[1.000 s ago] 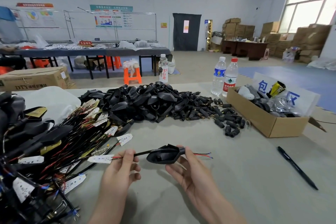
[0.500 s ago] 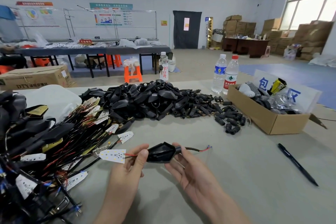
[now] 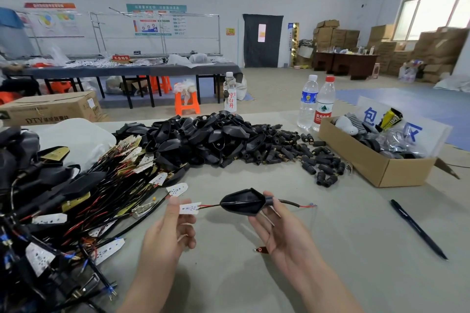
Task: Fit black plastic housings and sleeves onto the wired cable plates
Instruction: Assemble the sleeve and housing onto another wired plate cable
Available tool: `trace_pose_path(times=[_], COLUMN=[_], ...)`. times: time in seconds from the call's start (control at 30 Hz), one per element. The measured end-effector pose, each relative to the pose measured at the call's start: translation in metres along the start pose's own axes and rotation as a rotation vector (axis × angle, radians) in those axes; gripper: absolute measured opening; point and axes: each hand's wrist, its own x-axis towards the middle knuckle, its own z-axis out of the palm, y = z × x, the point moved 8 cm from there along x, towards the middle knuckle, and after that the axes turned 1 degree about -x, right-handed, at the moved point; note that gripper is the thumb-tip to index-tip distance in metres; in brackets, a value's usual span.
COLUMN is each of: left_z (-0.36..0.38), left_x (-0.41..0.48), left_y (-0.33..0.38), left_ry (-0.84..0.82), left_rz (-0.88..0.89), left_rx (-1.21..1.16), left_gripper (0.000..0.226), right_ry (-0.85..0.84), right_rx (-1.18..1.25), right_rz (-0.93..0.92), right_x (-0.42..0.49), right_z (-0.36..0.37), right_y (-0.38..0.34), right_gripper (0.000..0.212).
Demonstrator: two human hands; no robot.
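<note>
My left hand (image 3: pixel 167 236) pinches a small white dotted plate (image 3: pixel 189 208) whose red and black wires run to the right into a black plastic housing (image 3: pixel 241 202). My right hand (image 3: pixel 282 234) holds that housing at its narrow neck, palm up. The cable's stripped red and blue end (image 3: pixel 306 206) sticks out past the neck. A heap of black housings (image 3: pixel 203 137) lies behind, with several small black sleeves (image 3: pixel 300 155) spread to its right. A tangle of wired plates (image 3: pixel 84 201) fills the left side of the table.
An open cardboard box (image 3: pixel 376 165) of parts stands at the right, two water bottles (image 3: pixel 316 101) behind it. A black pen (image 3: pixel 417 229) lies at the right. A small copper terminal (image 3: pixel 260 250) lies by my right palm. A white bag (image 3: pixel 76 137) sits at the left.
The plate has come closer to the housing as the cable slid through it. More cable now sticks out past the housing's neck on the right.
</note>
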Motion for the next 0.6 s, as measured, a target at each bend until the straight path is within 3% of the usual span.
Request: trace_pose_path(times=[0.13,0.4,0.6], left_z=[-0.006,-0.004,-0.001], left_x=[0.001,-0.008,-0.009], left_y=[0.001,0.019,0.013], left_ry=[0.019,0.019,0.023], left_rz=[0.006,0.248,0.233], left_rx=[-0.047,0.115,0.14], left_gripper=[0.018,0.015,0.013], right_ry=[0.007,-0.022,-0.036], right_rx=[-0.027,-0.107,-0.137], right_rz=[-0.014,-0.04,-0.039], right_x=[0.0,-0.001,-0.002], right_z=[0.0,0.003,0.004], right_y=[0.0,0.003,0.006], right_gripper=[0.022,0.023,0.023])
